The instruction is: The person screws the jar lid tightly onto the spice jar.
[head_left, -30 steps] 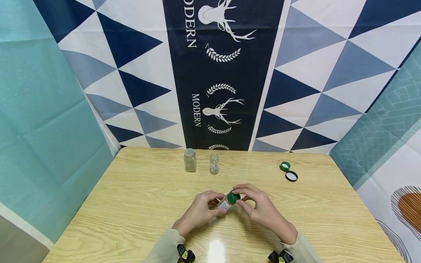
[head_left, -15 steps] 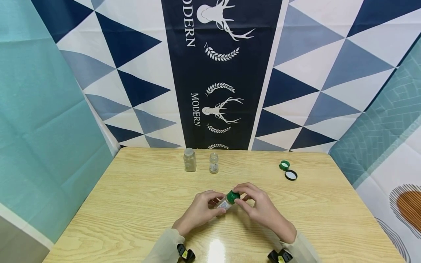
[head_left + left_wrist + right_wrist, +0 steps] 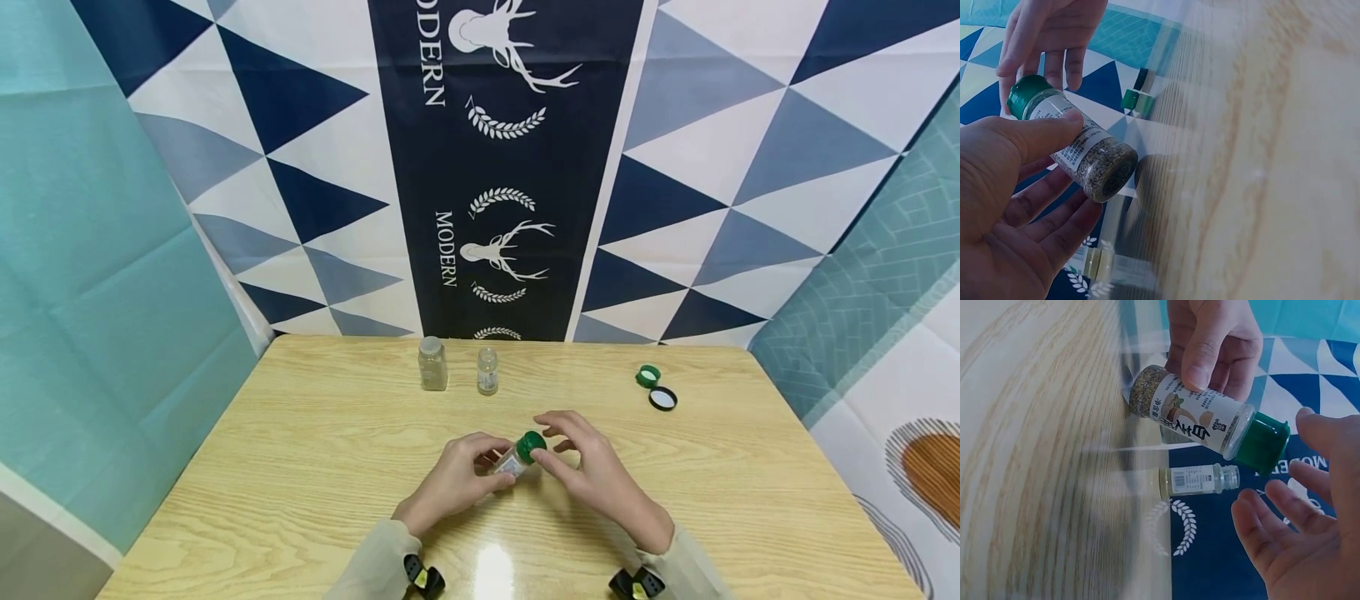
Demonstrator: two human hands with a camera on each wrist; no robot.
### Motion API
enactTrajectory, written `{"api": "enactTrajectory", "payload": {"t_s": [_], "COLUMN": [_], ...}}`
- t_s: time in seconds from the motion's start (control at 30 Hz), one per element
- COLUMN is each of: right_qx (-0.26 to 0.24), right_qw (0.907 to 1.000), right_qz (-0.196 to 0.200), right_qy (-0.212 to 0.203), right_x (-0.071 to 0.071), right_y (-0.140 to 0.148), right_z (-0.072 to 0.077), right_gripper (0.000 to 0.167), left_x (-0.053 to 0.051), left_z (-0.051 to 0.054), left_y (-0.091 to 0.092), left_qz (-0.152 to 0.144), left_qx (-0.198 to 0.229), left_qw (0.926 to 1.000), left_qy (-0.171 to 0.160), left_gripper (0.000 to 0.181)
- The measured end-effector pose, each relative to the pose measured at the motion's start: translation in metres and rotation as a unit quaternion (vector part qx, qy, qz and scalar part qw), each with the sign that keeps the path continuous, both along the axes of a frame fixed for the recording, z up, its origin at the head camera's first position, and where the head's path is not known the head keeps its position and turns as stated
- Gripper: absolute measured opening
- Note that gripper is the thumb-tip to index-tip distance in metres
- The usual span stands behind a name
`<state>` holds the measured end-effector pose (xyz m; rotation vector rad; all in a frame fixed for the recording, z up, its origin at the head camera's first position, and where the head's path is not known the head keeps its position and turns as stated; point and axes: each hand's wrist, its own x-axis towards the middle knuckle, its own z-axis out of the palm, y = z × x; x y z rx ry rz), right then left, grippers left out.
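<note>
My left hand holds a tilted spice jar between thumb and fingers. The clear jar has a white label, and the left wrist view shows small brownish grains inside it. Its green cap is on and points up toward my right hand. That hand is beside the cap with its fingers spread and relaxed. Its thumb is close to the cap; in the right wrist view a small gap shows between the thumb and the cap.
Toward the back of the wooden table stand a squarish jar and a small uncapped glass bottle with a label. A green cap and a black ring-shaped lid lie at the back right. A patterned cloth hangs behind.
My right hand's fingers have loosened from the green cap and spread away from it. The left hand keeps the jar in nearly the same place.
</note>
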<state>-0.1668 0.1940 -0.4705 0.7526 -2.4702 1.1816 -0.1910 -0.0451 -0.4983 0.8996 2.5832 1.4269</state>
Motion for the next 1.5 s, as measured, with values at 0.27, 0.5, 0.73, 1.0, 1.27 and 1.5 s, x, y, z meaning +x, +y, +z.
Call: {"api": "enactTrajectory", "payload": {"t_s": [0.27,0.5,0.73,1.0,1.27,1.5], "right_qx": [-0.004,0.005,0.024,0.027,0.02,0.014], "right_qw": [0.9999,0.9978,0.9947,0.9961,0.9972,0.9969], "right_qz": [0.013,0.048,0.061,0.061,0.057,0.054], "right_qy": [0.004,0.045,0.08,0.057,0.045,0.055], "right_x": [0.0017,0.0013,0.0016,0.0018,0.0022,0.0019], "right_y": [0.0006,0.0019,0.001,0.0011,0.0008,0.0005], "right_z": [0.0024,0.002,0.0027,-0.0003,0.0003,-0.0007], "right_gripper": [0.065,0.067,0.062,0.059,0.047,0.045], "left_x": [-0.0005,-0.0008,-0.0009,-0.0008,-0.0009,0.0002], "left_z": [-0.0008,-0.0019,-0.0028,-0.0033,-0.0015,-0.0017], "left_y": [-0.0005,-0.0005,-0.001,-0.0006,-0.0004,0.0], "left_qz": [-0.002,-0.003,-0.001,-0.001,-0.002,-0.003], "left_qx": [0.002,0.004,0.0,0.003,0.0,-0.001], "left_qw": [1.0,1.0,1.0,1.0,1.0,1.0], "left_qy": [0.001,0.007,0.006,0.005,-0.002,-0.003], "left_gripper": [0.037,0.038,0.038,0.037,0.037,0.037]}}
